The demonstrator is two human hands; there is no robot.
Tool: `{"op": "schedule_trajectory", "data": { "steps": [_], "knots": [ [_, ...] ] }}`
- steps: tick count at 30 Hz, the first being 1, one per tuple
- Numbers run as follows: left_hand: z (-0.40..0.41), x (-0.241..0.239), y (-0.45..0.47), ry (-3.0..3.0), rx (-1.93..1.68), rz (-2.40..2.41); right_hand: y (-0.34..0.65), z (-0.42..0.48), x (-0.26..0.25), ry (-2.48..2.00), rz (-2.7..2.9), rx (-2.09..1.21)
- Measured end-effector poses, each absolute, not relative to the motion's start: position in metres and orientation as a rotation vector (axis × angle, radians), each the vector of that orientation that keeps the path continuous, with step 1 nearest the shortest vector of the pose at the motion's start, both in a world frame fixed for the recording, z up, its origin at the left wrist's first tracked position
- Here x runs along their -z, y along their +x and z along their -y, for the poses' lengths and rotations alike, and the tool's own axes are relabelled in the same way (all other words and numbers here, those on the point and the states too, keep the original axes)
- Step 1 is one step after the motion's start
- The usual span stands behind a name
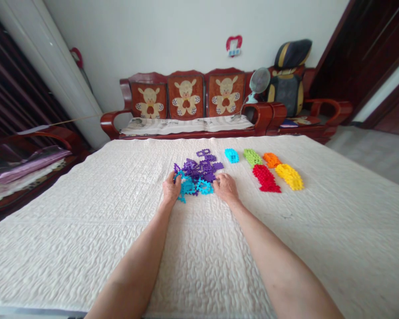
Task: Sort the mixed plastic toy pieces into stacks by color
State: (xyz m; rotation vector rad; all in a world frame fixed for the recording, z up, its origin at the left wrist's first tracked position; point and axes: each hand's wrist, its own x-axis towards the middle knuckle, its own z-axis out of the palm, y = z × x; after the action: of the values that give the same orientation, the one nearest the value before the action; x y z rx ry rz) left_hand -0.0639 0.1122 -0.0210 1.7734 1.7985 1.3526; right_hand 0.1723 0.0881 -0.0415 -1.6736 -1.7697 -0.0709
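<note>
A loose heap of purple pieces [201, 167] and blue pieces [194, 187], flat interlocking plastic shapes, lies on a cream quilted cover [86, 221]. My left hand [170, 189] rests at the heap's left edge with its fingers curled on a blue piece. My right hand [225, 186] is at the heap's right edge, fingers bent and touching the purple and blue pieces. To the right lie sorted stacks: blue stack [232, 155], green stack [252, 157], orange stack [271, 159], red stack [266, 178] and yellow stack [289, 176].
A red wooden sofa [186, 102] with bear cushions stands behind the covered surface. A small fan [259, 82] and a dark padded seat [287, 79] sit at its right end. A chair with folded cloth [29, 161] is at the left.
</note>
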Motion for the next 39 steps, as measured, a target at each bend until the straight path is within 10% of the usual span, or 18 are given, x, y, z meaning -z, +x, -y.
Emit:
{"op": "schedule_trajectory", "data": {
  "steps": [39],
  "knots": [
    [-0.120,0.020,-0.060,1.719,-1.277,-1.625,0.159,-0.065,0.028,-1.233,2.129,-0.060]
  ]
}}
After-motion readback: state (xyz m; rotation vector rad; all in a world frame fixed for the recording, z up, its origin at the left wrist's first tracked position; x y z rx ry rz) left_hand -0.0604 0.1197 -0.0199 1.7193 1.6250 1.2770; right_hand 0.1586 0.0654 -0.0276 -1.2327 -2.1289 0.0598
